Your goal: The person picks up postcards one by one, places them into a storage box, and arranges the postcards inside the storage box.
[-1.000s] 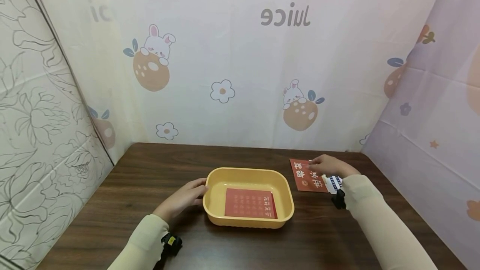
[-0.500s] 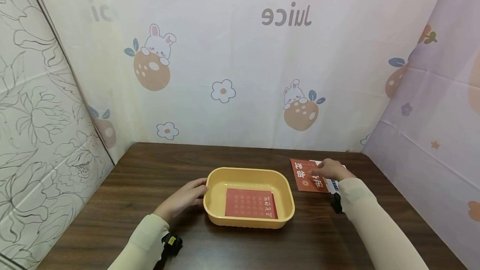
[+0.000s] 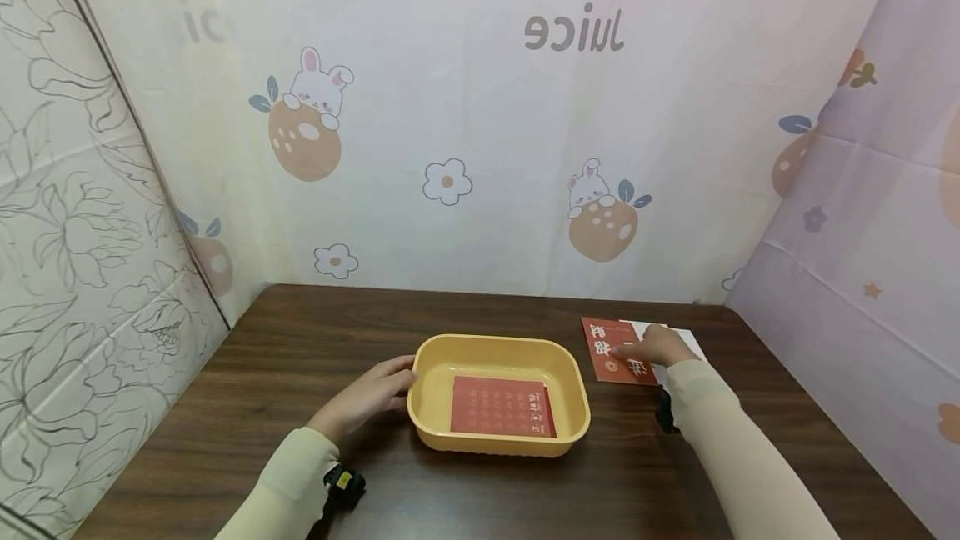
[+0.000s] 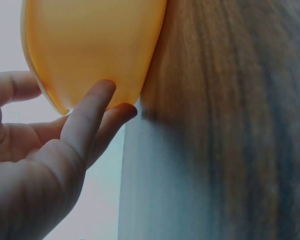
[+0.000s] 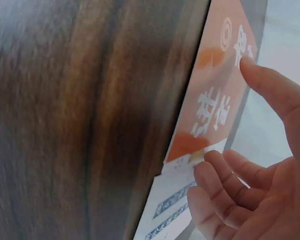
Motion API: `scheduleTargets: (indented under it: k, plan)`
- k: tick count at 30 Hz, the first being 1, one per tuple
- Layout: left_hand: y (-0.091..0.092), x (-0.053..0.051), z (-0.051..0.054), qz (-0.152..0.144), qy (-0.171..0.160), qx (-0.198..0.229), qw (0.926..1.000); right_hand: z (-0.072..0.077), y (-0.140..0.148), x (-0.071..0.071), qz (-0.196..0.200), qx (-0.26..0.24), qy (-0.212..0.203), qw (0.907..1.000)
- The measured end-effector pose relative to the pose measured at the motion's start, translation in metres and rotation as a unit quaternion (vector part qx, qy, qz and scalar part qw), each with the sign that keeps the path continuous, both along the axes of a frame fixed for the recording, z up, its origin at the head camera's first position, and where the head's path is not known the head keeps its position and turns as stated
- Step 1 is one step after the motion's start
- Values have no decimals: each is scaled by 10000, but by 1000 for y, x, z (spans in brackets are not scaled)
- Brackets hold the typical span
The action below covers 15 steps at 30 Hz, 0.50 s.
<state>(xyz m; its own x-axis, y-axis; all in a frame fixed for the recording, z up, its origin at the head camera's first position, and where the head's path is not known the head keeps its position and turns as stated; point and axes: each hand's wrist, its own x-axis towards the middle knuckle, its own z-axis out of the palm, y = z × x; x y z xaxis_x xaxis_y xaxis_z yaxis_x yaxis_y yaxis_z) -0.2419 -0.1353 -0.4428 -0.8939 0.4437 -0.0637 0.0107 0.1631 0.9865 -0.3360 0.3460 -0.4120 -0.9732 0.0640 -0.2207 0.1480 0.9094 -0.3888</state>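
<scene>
Yellow tray (image 3: 495,445) at my twelve o'clock; my left fingers (image 4: 97,105), straight and a little apart, rest against its nine o'clock end. Flat inside lies a red stack (image 3: 495,407): that share looks done. Further off, towards one o'clock on the counter (image 3: 315,340), my right fingers (image 5: 210,180) are apart, thumb at the red card (image 3: 602,363), pressing or not I can't tell, the others loosely bent by a white card (image 5: 170,212) partly under it. Neither seems gripped; both appear left to gather. Beyond hangs printed cloth (image 3: 495,107).
</scene>
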Motion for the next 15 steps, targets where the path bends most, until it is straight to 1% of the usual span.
scheduleTargets:
  k: [6,9,12,15]
  plan:
    - [-1,1,0,-68,44,8,10000,-5,-4,-2,-246,-28,-80,9997]
    - [0,0,-1,-33,29,5,10000,-7,-5,-4,-413,-6,-250,9988]
    - [1,-1,-2,13,12,-14,10000,-9,-7,-6,-476,36,-366,9982]
    - [1,-2,-3,56,3,-31,10000,-9,-7,-8,-485,38,-378,9981]
